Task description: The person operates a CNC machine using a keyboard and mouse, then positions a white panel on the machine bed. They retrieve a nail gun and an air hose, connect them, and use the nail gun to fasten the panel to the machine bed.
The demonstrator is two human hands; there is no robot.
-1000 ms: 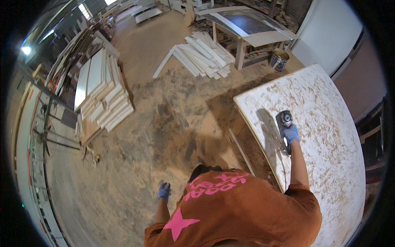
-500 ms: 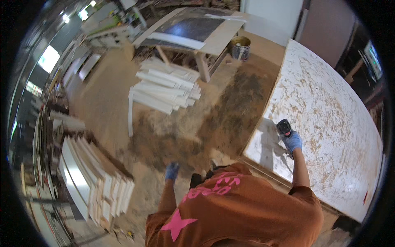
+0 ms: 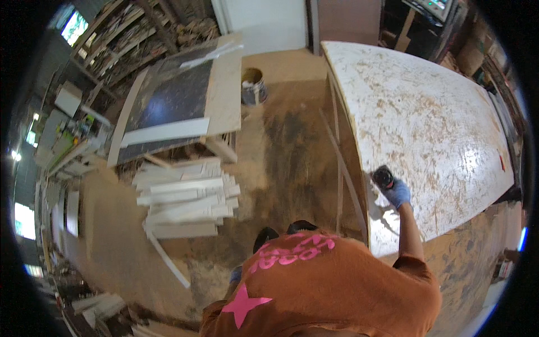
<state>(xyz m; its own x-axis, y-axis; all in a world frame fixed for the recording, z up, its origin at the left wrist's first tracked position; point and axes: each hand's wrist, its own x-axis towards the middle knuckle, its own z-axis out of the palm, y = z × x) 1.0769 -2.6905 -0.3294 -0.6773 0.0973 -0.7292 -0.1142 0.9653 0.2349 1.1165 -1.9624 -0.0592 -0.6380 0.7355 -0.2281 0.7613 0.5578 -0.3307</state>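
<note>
My right hand [image 3: 398, 194], in a blue glove, is closed around a black handheld tool [image 3: 383, 176] with a rounded end; its exact kind does not show. It is over the left edge of a large white worktable [image 3: 426, 140] marked with brown scuffs. Below the tool, shadow and a bright patch lie on the worktable's near corner. Of my left hand [image 3: 236, 274], only a bit of blue glove shows beside my brown shirt. Its fingers are hidden, and whether it holds anything does not show.
White boards [image 3: 185, 196] lie piled on the floor at left, with one long strip [image 3: 168, 259] lying apart. Beyond them stands a low table [image 3: 224, 95] with a dark panel. A bucket [image 3: 254, 90] stands beside it. Shelves [image 3: 120, 39] line the far left.
My view has swung to the right, so the surroundings shift left in it. My left hand has drawn back against my body and is mostly hidden. The right hand still grips the black tool.
</note>
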